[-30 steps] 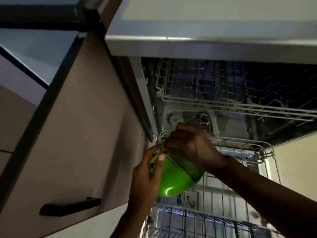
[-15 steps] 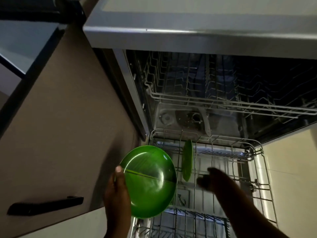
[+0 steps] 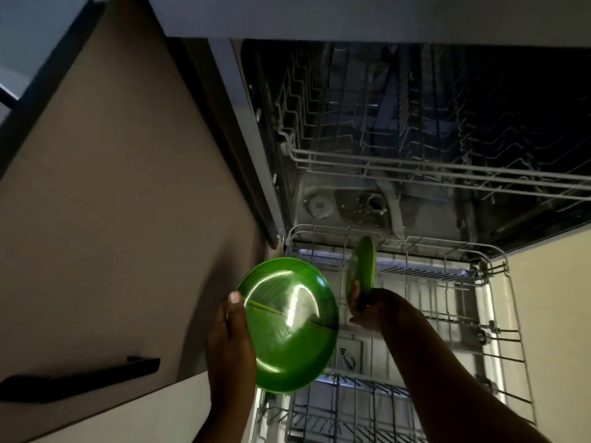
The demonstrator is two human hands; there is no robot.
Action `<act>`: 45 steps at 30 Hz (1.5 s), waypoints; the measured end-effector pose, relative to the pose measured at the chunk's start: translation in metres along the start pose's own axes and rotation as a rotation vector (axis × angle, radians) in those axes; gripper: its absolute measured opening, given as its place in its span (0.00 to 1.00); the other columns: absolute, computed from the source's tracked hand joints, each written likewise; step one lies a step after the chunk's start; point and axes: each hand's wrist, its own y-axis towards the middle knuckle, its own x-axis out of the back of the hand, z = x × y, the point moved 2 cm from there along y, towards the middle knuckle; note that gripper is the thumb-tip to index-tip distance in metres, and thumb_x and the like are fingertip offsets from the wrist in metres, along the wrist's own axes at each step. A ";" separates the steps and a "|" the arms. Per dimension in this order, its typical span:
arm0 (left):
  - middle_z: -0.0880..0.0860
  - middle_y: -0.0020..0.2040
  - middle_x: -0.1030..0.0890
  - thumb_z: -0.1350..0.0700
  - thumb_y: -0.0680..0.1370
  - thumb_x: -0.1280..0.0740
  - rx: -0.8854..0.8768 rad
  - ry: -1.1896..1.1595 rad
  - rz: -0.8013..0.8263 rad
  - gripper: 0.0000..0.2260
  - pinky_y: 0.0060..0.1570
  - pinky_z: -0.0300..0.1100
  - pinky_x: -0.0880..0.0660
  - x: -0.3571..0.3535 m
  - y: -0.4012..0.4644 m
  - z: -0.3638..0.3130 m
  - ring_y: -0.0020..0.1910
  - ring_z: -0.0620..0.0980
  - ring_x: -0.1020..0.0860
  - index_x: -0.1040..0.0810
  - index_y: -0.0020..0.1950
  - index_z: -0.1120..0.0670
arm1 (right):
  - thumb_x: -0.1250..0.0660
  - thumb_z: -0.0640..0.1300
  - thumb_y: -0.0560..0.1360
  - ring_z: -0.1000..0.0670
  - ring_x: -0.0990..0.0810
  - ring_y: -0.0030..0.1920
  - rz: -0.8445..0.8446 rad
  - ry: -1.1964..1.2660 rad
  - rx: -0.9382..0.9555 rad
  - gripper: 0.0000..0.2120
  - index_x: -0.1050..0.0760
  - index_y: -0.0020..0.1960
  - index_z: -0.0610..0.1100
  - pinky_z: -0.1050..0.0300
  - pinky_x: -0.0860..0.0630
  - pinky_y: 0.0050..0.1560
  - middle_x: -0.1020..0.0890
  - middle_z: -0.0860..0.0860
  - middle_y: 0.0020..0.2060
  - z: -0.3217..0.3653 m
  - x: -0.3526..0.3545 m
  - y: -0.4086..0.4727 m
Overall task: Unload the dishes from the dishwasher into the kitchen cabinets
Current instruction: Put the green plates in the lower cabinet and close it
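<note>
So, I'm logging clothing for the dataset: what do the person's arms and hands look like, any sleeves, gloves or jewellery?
Both forearms are bare, with no sleeves in view. The left hand and right hand wear no gloves, and no rings or watch show. The dim light hides finer detail.

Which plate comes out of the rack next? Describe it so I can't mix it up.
Find the pulled-out lower wire rack of the open dishwasher. At its back left a round green plate stands on edge, gripped at its bottom by the right hand. The other green plate, face-on, is in the left hand.
</note>
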 end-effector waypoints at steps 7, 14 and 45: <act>0.55 0.62 0.24 0.44 0.81 0.45 0.145 -0.118 -0.004 0.19 0.57 0.45 0.32 -0.016 -0.019 -0.011 0.60 0.54 0.26 0.25 0.66 0.52 | 0.47 0.40 0.82 0.53 0.35 0.16 0.063 -0.607 0.520 0.10 0.31 0.50 0.34 0.66 0.39 0.17 0.29 0.43 0.30 -0.015 0.018 -0.087; 0.54 0.58 0.21 0.43 0.81 0.44 0.286 -0.426 0.133 0.15 0.55 0.48 0.29 -0.031 -0.023 -0.050 0.56 0.54 0.24 0.23 0.58 0.49 | 0.44 0.35 0.79 0.51 0.24 0.31 0.136 -1.107 1.305 0.22 0.37 0.69 0.53 0.55 0.28 0.29 0.19 0.47 0.39 -0.010 0.044 -0.148; 0.55 0.39 0.20 0.60 0.81 0.41 0.033 -0.518 0.225 0.08 0.44 0.47 0.22 0.231 -0.156 -0.394 0.41 0.56 0.20 0.22 0.49 0.57 | 0.43 0.39 0.77 0.47 0.27 0.35 0.233 -1.322 1.570 0.10 0.27 0.40 0.40 0.59 0.34 0.35 0.25 0.44 0.33 -0.110 0.013 -0.574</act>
